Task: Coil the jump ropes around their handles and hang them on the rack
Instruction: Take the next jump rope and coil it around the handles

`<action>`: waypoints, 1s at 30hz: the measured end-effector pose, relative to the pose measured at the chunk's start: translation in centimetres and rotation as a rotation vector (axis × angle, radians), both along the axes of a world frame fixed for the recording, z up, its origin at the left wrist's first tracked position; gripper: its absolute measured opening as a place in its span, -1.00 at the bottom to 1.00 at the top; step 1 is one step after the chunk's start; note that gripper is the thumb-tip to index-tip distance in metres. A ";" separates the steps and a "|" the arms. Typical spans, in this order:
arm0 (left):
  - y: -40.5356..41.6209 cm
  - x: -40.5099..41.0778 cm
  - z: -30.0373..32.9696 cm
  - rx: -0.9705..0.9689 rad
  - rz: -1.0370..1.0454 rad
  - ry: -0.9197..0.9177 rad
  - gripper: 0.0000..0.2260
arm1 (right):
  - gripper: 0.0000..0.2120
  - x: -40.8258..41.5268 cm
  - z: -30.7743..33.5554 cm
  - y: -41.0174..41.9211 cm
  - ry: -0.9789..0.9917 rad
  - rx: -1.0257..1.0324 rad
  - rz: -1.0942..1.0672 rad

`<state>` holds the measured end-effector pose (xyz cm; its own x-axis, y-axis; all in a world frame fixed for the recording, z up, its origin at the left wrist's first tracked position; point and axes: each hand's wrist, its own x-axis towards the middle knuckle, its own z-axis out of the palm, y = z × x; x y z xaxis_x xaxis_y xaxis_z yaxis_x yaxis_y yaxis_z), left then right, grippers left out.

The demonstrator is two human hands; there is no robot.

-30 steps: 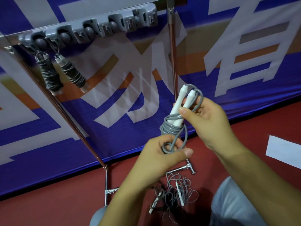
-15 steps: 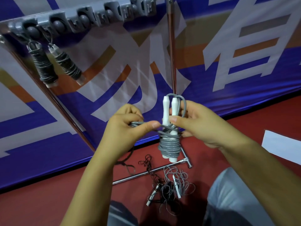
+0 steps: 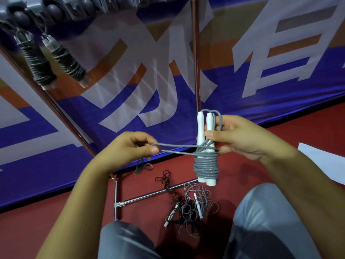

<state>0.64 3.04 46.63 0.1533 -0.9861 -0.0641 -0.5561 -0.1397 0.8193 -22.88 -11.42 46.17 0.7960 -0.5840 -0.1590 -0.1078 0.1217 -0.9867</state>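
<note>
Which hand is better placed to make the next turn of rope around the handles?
Left. The left hand pinches the free grey rope, while the right hand holds the white handles upright.

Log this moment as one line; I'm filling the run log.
step: coiling | right hand: holds handles | left hand: pinches rope | rack: two coils hung

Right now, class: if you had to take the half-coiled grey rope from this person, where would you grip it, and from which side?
Probably the bare upper part of the white handles, above the grey coils, where the right hand pinches them. They stand upright and side by side, so come in from a side; the left hand holds the loose loop.
</note>
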 end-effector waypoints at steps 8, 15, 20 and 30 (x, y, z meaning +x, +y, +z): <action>-0.3 4.5 0.4 0.010 0.010 -0.285 -0.83 | -0.89 -0.3 -1.4 -1.3 -0.012 0.147 -0.005; -1.8 3.3 -6.7 -0.053 0.263 -0.630 -0.87 | -0.84 0.4 -0.4 -2.0 -0.089 0.202 -0.105; -4.2 -2.6 -11.7 0.308 0.106 -0.672 -0.65 | -0.91 2.3 -0.2 -0.9 -0.055 0.060 -0.173; -2.7 -6.5 -7.6 -0.033 0.016 0.160 -0.49 | -0.85 2.5 -2.5 0.0 0.038 0.028 -0.224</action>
